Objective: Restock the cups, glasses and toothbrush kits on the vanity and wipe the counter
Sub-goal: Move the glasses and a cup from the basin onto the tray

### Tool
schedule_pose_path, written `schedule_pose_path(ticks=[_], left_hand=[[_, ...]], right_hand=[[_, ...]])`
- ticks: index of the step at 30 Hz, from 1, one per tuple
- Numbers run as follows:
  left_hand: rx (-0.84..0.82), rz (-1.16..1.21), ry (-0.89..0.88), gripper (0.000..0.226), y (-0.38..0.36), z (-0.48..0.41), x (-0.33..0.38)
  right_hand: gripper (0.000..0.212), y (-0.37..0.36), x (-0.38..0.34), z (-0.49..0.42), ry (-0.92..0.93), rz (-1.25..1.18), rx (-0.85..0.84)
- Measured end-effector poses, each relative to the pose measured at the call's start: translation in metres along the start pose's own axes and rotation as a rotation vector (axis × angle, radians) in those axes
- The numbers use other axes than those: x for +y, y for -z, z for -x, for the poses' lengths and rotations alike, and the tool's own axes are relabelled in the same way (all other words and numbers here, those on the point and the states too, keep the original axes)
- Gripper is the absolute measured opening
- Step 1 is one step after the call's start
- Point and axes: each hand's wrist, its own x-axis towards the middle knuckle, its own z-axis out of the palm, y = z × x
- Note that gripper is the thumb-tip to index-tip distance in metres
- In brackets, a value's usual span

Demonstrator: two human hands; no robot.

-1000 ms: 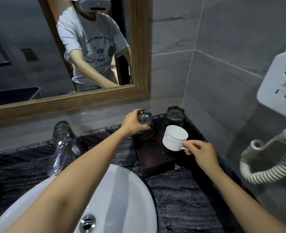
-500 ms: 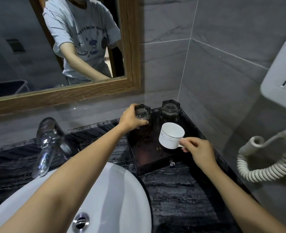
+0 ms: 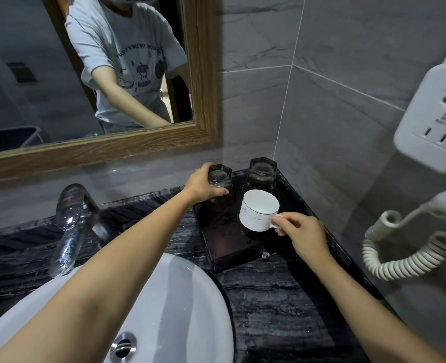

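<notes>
A dark tray (image 3: 225, 254) sits in the back right corner of the black marble counter (image 3: 276, 305). My left hand (image 3: 203, 187) grips an upturned clear glass (image 3: 220, 176) standing at the tray's back left. A second upturned glass (image 3: 261, 174) stands beside it at the back right, untouched. My right hand (image 3: 304, 235) pinches the handle of a white cup (image 3: 257, 213) with a thin dark rim line, holding it tilted just above the tray's middle.
A white basin (image 3: 180, 310) and chrome tap (image 3: 71, 226) lie to the left. On the right wall hangs a white dryer unit with a socket (image 3: 434, 127) and coiled cord (image 3: 400, 258). A wood-framed mirror (image 3: 201, 74) hangs behind. A small clear object (image 3: 265, 254) lies at the tray's front.
The left hand has lowered the glass onto the tray's back left. The right hand has brought the cup slightly lower and nearer the tray.
</notes>
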Motion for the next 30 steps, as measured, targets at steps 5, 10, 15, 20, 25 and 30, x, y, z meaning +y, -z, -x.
schedule_pose_path(ticks=[5, 10, 15, 20, 25, 30], left_hand=[[-0.022, 0.026, -0.008, 0.102, -0.001, 0.002, -0.002], [-0.024, 0.085, 0.013, 0.113, 0.001, 0.008, -0.007], [0.015, 0.102, -0.014, 0.108, 0.019, 0.032, -0.004], [-0.233, 0.475, -0.134, 0.081, 0.016, 0.093, 0.006], [-0.405, 0.654, -0.105, 0.066, 0.002, 0.106, 0.010], [-0.353, 0.618, -0.162, 0.072, -0.002, 0.097, 0.015]], right_hand=[[0.027, 0.000, -0.002, -0.001, 0.028, -0.011, 0.008], [0.031, 0.000, -0.002, 0.000, 0.039, 0.002, 0.020], [0.023, -0.002, -0.002, 0.000, 0.048, 0.002, -0.010], [0.013, 0.003, -0.019, -0.008, 0.064, -0.084, -0.177], [0.026, 0.006, -0.033, -0.016, 0.112, -0.144, -0.317], [0.012, 0.007, -0.035, -0.027, 0.115, -0.089, -0.373]])
